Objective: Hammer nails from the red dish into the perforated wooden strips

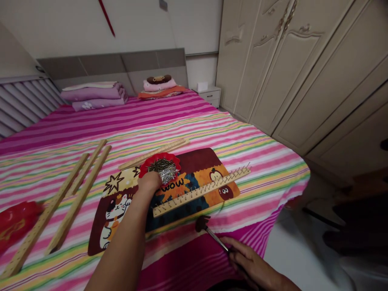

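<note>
My left hand (150,182) reaches to the near edge of a red scalloped bowl (178,161) full of loose nails (165,167). Its fingers are turned away from view, so I cannot see whether they pinch any nails. A claw hammer (217,239) is gripped by its handle in my right hand (250,260), low at the front edge of the bed. Between the hands lies a wooden strip (201,193) with a row of nails standing up along it. The strip rests slantwise on a patterned mat (97,230) with cartoon cats.
Several more wooden strips lie on the striped bedding, including a long one with holes (39,226) at left and pale strips (154,152) behind the bowl. A second red dish (18,222) sits far left. Folded quilts (95,95) and a wardrobe (273,68) stand farther back.
</note>
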A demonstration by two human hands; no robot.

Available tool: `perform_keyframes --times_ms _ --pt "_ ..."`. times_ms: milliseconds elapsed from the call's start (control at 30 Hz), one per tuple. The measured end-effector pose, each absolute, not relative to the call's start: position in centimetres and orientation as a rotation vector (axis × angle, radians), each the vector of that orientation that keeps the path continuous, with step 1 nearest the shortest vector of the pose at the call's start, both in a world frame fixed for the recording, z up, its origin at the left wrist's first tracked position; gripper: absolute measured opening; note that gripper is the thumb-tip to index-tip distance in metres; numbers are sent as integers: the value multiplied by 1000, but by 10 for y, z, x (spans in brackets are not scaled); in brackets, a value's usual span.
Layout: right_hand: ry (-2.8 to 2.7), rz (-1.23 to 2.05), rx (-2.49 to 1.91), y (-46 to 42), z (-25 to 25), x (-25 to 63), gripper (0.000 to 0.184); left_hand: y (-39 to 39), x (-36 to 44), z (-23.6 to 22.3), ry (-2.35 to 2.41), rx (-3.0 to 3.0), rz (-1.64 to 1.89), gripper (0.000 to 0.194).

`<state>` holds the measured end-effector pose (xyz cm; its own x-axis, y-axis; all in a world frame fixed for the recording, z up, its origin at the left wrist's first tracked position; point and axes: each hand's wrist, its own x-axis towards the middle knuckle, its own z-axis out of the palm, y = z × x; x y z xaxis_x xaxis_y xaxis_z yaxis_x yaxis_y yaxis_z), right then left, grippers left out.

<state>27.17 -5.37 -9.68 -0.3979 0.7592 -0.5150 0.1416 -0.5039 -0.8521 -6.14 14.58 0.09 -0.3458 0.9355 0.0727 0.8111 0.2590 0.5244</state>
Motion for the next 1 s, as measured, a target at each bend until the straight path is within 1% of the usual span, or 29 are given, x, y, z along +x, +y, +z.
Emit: perform_keyframes --times_ms 100,167,267,400,467,500,567,633,700,767,1000 --pt "-1239 1961 -1407 -53 -97 272 55 145 -58 8 2267 1682 400 17" --pt "-1238 1963 -1414 -53 -96 272 57 142 -55 13 2234 1736 278 13" --pt "-1232 1967 -1376 -54 -94 271 59 135 -52 19 2197 1802 202 10" --pt "-1177 1955 -1373 -55 -88 268 59 128 -51 24 2205 1840 228 10" --pt "-1159 1958 -1356 -55 -86 267 58 124 -54 25 2219 1832 325 10" --pt "-1155 1962 -1342 -55 -86 266 58 122 -56 25 2205 1802 437 9" --pt "-1146 1957 -1319 -55 -86 265 58 114 -63 26 2094 1648 769 7" --pt "-1143 1955 -1320 -55 -87 265 57 101 -71 27 1885 1399 1106 17" --pt "-1145 1944 -1345 -55 -86 265 58 86 -78 30 1703 1173 1313 33" --pt "-1158 1956 -1367 -55 -84 265 59 69 -81 32 1616 1008 1417 42" --pt "-1197 1970 -1383 -56 -79 265 60 27 -82 29 1498 645 1457 46"
